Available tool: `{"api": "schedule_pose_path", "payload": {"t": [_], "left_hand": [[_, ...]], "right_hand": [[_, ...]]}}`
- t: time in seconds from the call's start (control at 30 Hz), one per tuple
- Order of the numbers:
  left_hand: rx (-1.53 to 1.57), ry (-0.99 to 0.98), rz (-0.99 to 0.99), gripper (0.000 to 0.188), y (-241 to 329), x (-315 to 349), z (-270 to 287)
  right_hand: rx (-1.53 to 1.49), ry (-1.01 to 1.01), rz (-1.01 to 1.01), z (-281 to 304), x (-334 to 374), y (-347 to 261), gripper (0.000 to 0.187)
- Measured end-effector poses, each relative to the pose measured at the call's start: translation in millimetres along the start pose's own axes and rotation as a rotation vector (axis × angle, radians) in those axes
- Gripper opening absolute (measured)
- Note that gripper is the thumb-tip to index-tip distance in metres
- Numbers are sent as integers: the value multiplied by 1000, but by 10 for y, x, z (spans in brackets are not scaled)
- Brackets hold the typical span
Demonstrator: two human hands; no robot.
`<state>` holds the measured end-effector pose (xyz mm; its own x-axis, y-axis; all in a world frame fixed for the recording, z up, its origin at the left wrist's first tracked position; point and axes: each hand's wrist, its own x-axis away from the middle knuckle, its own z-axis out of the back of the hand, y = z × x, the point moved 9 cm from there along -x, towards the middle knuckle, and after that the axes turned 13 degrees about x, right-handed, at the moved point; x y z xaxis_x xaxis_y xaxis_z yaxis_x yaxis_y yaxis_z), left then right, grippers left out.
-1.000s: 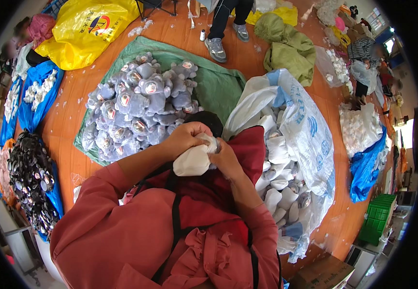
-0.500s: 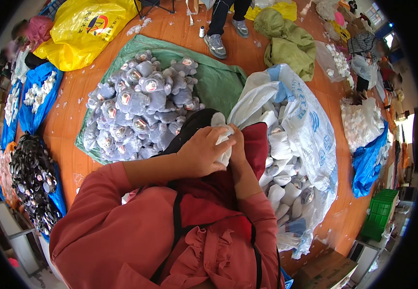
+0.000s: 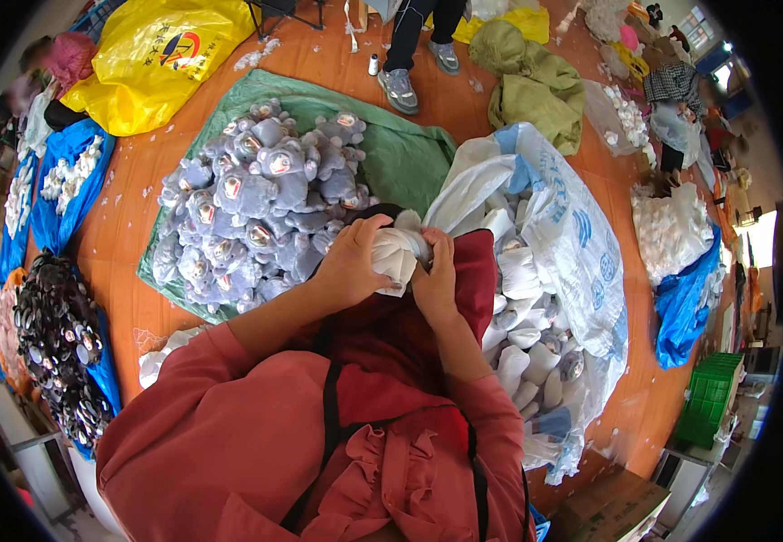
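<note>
White fabric piece gripped by both hands, left hand and right hand, over the lap. Orange floor: green sheet with grey plush toys, white sack beside, yellow bag far edge.

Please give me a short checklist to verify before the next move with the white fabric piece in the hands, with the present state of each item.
1. Both hands on the white fabric piece: ok; left hand and right hand clasp it.
2. Grip firm: cannot tell, fingers hide the cloth.
3. Piece fully turned out: cannot tell, it is bunched.
4. White sack of more pieces close: ok, beside the right arm.
5. Grey plush toys heaped on the green sheet: ok.
</note>
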<state>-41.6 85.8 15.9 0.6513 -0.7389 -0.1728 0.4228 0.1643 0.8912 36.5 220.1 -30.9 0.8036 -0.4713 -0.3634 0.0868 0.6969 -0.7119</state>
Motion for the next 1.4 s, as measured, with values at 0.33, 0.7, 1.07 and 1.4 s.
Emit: {"api": "schedule_pose_path", "payload": {"t": [0.33, 0.7, 1.07, 1.4], "left_hand": [[-116, -158, -68, 90, -90, -31, -72], [602, -404, 509, 54, -622, -96, 58], [40, 123, 218, 32, -264, -126, 242], [-338, 393, -209, 36, 63, -212, 405]], "right_hand": [[-310, -590, -124, -121, -124, -202, 73], [-439, -564, -429, -380, -123, 114, 59], [-61, -205, -294, -309, -323, 88, 45], [169, -119, -64, -155, -305, -296, 63]]}}
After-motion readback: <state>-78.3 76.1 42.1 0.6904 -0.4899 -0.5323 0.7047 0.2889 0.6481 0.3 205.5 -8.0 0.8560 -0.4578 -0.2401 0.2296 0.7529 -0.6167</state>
